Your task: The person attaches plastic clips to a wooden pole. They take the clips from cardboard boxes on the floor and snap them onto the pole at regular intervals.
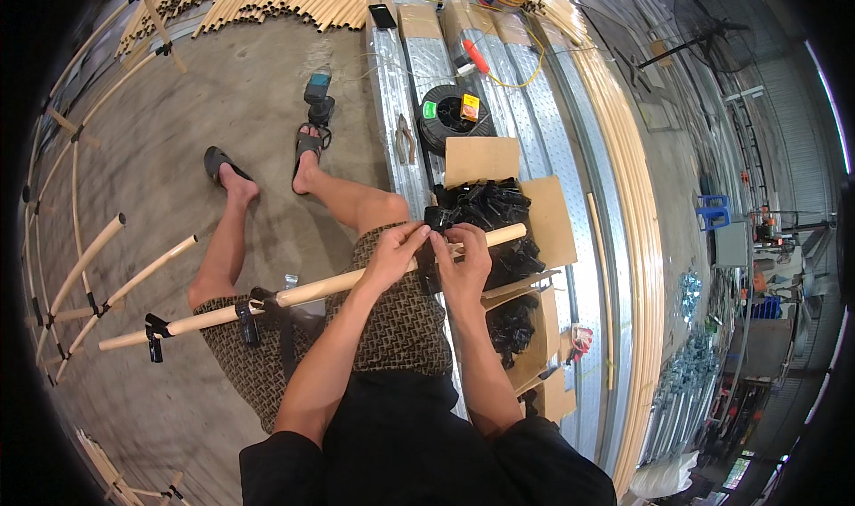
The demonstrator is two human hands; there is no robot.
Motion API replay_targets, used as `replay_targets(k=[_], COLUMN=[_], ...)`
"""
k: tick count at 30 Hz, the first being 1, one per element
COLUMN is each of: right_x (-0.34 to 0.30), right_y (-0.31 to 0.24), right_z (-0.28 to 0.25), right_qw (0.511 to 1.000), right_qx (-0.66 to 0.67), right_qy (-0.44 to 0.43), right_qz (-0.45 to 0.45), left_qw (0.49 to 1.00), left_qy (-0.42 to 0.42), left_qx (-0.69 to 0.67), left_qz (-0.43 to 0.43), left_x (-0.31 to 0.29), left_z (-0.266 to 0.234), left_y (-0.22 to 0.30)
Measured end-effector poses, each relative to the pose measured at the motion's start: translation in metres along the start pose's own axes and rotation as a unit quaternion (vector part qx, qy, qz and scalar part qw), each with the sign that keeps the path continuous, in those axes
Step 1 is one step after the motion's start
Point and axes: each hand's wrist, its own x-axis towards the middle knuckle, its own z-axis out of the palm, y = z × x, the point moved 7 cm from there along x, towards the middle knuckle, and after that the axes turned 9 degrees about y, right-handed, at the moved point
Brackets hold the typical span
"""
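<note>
Across my lap lies a long cream-coloured pipe (325, 286), slanting up toward the right. Two black pipe connectors, one near the pipe's left end (156, 326) and another over my thigh (248, 321), sit around it. My left hand (392, 258) and my right hand (463, 264) meet close to its right end. Between them is a third black pipe connector (435, 217), pinched by the fingers of both hands; part of it shows below the pipe. Any small fastener at the fingertips is hidden.
Right of me, open cardboard boxes (548, 221) full of black connectors (485, 205) stand on wrapped metal channels (392, 78). Pliers (404, 141), a wire spool (438, 132) and a red-handled tool (476, 56) lie beyond. A cordless drill (319, 92) stands by my foot; a pipe frame (76, 136) rises at left.
</note>
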Motion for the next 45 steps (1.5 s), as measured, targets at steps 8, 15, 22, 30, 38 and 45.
replay_targets(k=[8, 15, 22, 30, 38, 45], right_x=[-0.005, -0.006, -0.005, -0.004, -0.002, 0.023], right_y=[-0.008, 0.005, 0.008, 0.027, 0.029, 0.041], right_z=[0.000, 0.002, 0.006, 0.003, 0.003, 0.008], right_qw=[0.993, 0.998, 0.992, 0.986, 0.969, 0.953], right_qx=[0.105, 0.061, 0.128, 0.143, 0.199, 0.171], right_qy=[0.025, 0.030, 0.016, 0.010, 0.031, -0.077], right_qz=[-0.040, 0.015, 0.004, 0.088, 0.146, 0.237], left_qw=[1.000, 1.000, 0.999, 0.999, 1.000, 0.997], left_qy=[-0.017, 0.002, -0.022, -0.024, -0.005, -0.024], left_qx=[-0.007, 0.012, 0.005, -0.027, -0.014, 0.075], left_qz=[-0.014, -0.021, -0.038, -0.024, -0.021, 0.007], left_x=[0.001, -0.001, -0.004, -0.002, -0.003, -0.005], left_z=[-0.003, -0.003, -0.001, 0.001, -0.002, 0.002], left_y=[-0.001, 0.001, 0.010, 0.003, -0.002, 0.006])
